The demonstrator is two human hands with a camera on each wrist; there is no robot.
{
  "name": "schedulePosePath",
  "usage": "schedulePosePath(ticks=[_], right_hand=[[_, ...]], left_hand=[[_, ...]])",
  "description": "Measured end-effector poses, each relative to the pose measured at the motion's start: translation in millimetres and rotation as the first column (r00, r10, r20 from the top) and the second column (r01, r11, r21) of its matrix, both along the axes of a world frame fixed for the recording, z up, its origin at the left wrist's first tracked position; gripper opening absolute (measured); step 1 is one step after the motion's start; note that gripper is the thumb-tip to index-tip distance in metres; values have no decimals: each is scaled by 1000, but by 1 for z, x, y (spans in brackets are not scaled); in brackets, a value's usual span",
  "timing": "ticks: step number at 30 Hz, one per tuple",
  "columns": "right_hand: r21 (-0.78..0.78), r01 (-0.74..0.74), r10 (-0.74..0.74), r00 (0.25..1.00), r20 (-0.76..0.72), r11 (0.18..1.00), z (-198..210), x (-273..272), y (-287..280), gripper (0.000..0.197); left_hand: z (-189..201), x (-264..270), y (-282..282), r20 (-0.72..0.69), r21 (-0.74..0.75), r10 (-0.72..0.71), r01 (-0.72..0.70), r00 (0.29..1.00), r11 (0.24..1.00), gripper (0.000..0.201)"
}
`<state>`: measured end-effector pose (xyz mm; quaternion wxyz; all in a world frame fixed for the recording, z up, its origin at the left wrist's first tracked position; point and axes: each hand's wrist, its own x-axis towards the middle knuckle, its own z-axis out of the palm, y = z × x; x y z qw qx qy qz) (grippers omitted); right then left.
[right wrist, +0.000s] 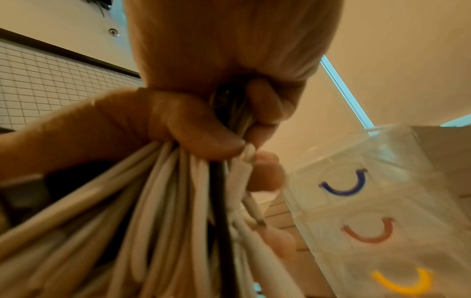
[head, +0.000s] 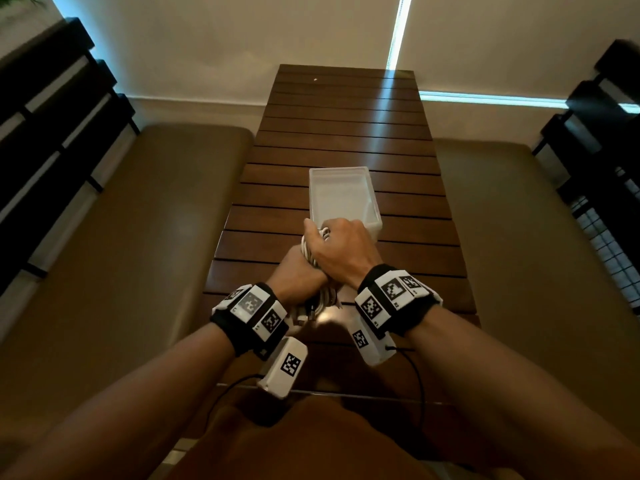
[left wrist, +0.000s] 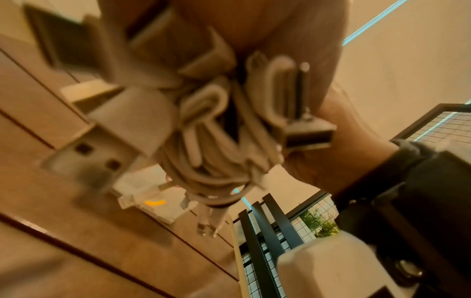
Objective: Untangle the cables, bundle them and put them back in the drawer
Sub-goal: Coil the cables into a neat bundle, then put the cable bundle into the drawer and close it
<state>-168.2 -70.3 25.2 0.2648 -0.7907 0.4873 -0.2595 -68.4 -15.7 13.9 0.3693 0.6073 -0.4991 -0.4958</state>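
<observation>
Head view: cable bundle (head: 313, 258) clamped by both fists, long axis toward drawer (head: 375, 221)
Drawer: just ahead, open
Nearer: right hand (head: 341, 251)
Left hand (head: 298, 275): gripping lower end

White cables (head: 313, 252) are bunched in a coiled bundle, held above the desk. The translucent white drawer (head: 375, 221) sits open just beyond.

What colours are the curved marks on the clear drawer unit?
Blue, red and yellow marks on the drawer unit, clearest in the right wrist view.
</observation>
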Motion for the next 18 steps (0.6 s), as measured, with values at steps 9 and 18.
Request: schedulePosePath(ticks=[9, 18], right_hand=[[326, -153, 147, 988, 46, 933, -13, -18, -18, 51], [331, 108, -107, 994, -23, 937, -67, -68, -81, 55]], left_hand=[[-21, -1, -2, -18, 134, 143, -140, 990, 981, 32], [-23, 21, -2, 279, 63, 34, -53, 960, 997, 70]])
